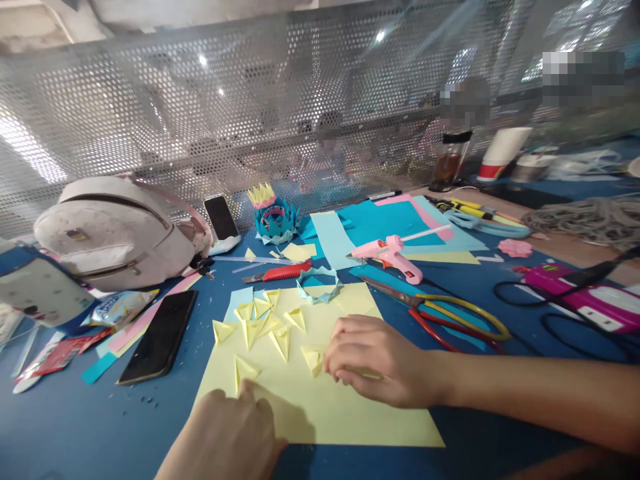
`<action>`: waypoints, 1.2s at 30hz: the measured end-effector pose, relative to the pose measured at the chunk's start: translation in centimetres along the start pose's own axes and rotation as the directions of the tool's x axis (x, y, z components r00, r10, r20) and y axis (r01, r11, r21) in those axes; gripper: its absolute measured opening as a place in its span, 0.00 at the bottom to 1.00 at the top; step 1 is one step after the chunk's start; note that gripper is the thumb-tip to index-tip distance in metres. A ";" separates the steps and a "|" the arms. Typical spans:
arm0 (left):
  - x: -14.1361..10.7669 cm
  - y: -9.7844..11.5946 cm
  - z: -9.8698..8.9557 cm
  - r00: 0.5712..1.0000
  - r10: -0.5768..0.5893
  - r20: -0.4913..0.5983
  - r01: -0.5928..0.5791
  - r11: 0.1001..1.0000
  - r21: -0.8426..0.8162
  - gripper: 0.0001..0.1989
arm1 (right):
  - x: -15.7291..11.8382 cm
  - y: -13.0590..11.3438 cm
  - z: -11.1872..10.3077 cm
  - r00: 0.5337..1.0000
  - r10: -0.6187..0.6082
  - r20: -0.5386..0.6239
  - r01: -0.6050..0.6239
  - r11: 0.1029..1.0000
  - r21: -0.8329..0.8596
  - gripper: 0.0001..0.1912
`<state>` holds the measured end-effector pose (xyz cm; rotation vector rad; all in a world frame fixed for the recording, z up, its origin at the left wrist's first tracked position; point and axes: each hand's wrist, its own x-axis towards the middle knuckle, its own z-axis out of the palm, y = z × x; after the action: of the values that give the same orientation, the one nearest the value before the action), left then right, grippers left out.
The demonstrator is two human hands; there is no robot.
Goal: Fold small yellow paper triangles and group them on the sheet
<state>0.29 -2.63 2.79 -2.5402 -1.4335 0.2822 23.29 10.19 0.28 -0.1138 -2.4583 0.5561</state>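
My left hand [227,433] is low over a pale yellow paper sheet [360,420]. Its index finger reaches out and touches a small folded yellow paper triangle [244,371]; the hand grips nothing visible. My right hand [373,360] rests on the sheet, fingers curled together, fingertips at the edge of another folded paper triangle [313,359]. Whatever lies under those fingertips is hidden. Several more folded triangles [281,341] are grouped on the sheet's upper left. A light blue pointed paper ring [319,287] stands at the sheet's back edge.
Behind the sheet lie a red cutter [285,272], a pink glue gun [390,253] and blue paper [390,223]. Scissors [425,303] lie to the right, near a purple power strip [580,297]. Left are a phone [160,340] and a backpack [120,233]. A paper lotus [276,223] stands further back.
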 end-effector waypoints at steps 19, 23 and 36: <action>4.8 0.0 -1.0 0.980 -0.029 -0.195 0.016 0.997 -0.070 0.05 | 0.1 -0.2 -0.1 0.999 0.007 -0.033 -0.007 1.000 0.005 0.10; 5.3 -0.3 0.0 0.994 -0.026 -0.107 0.006 0.983 -0.183 0.15 | 0.1 -0.2 -0.2 1.000 0.007 -0.020 -0.007 1.000 -0.008 0.10; 5.2 -2.2 -2.1 0.961 -0.242 0.137 0.252 0.966 -0.061 0.14 | -0.1 -0.1 -0.2 1.000 0.023 -0.010 -0.022 1.000 0.020 0.12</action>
<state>1.70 2.72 5.09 -2.4044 -1.8233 0.3597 23.46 10.15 0.39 -0.1362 -2.4435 0.5878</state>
